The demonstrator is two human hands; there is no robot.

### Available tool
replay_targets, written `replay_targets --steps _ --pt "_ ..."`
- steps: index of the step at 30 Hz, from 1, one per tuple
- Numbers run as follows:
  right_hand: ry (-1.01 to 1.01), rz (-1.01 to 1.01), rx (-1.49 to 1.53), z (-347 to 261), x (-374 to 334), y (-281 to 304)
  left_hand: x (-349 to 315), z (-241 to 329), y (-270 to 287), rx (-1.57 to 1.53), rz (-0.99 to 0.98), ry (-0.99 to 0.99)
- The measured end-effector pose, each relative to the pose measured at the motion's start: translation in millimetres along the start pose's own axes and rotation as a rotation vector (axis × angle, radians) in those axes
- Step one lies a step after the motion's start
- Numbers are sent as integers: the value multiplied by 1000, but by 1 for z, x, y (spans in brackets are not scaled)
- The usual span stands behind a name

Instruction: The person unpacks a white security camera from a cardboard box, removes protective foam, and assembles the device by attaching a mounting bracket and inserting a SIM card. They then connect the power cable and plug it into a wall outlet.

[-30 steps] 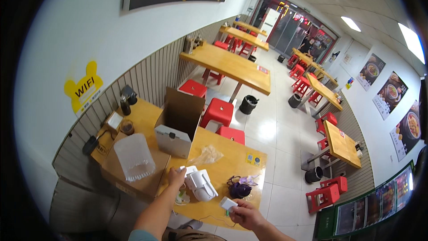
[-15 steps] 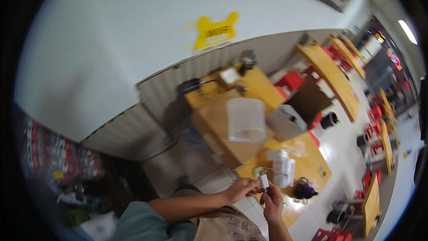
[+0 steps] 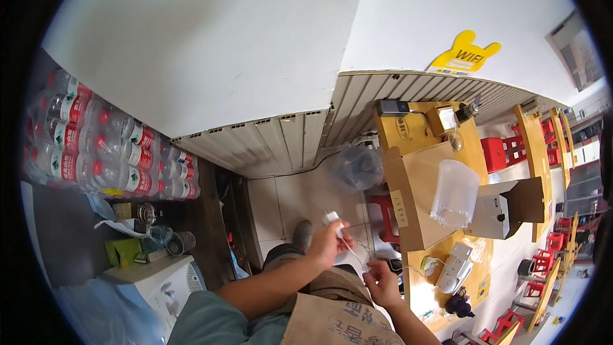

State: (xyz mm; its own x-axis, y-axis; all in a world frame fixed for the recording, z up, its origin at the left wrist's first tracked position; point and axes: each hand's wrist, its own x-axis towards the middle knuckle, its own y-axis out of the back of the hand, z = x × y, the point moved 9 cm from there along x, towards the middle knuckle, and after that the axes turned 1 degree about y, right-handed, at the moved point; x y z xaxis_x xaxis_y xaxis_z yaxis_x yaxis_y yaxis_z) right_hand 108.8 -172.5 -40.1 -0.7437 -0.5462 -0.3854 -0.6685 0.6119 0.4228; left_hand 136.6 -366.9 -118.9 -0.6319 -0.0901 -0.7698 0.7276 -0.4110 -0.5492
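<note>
A small white plug adapter [image 3: 331,218], its prongs pointing away from me, is gripped in my left hand [image 3: 327,246]. From the adapter a thin white cable [image 3: 352,248] runs down to my right hand [image 3: 383,283], whose fingers are closed on it. Loose loops of the cable hang between the hands, and more of it trails toward the table [image 3: 416,278]. On that table lies a white device [image 3: 455,267], with a dark purple object [image 3: 458,304] beside it.
An opened cardboard box [image 3: 415,185] holds clear inflated packaging [image 3: 455,193]. Right of it stands a grey-and-brown box [image 3: 495,214]. A clear plastic bag [image 3: 359,167] is by the panelled wall [image 3: 268,147]. Packs of bottles [image 3: 121,147] stand at left above a dark cabinet [image 3: 214,223].
My view has swung left toward the wall corner and bottles. My hands have moved away from the table edge and apart; the adapter is now in my left hand, the cable stretched between them.
</note>
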Motion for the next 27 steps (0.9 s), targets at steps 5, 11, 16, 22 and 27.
replay_targets --steps 5,11,16,22,27 --pt "-96 -238 -36 11 19 -22 5 42 63 -233 138 -109" --pt "-22 -440 -155 18 32 -51 1 16 97 -274 214 -117" --pt "75 -514 -216 -2 47 -67 -7 -1 74 -163 110 -137" --pt "130 -436 -86 58 98 -68 19 -22 60 -41 0 -160" --pt "-284 72 112 201 180 -42 101 -23 82 150 112 -113"
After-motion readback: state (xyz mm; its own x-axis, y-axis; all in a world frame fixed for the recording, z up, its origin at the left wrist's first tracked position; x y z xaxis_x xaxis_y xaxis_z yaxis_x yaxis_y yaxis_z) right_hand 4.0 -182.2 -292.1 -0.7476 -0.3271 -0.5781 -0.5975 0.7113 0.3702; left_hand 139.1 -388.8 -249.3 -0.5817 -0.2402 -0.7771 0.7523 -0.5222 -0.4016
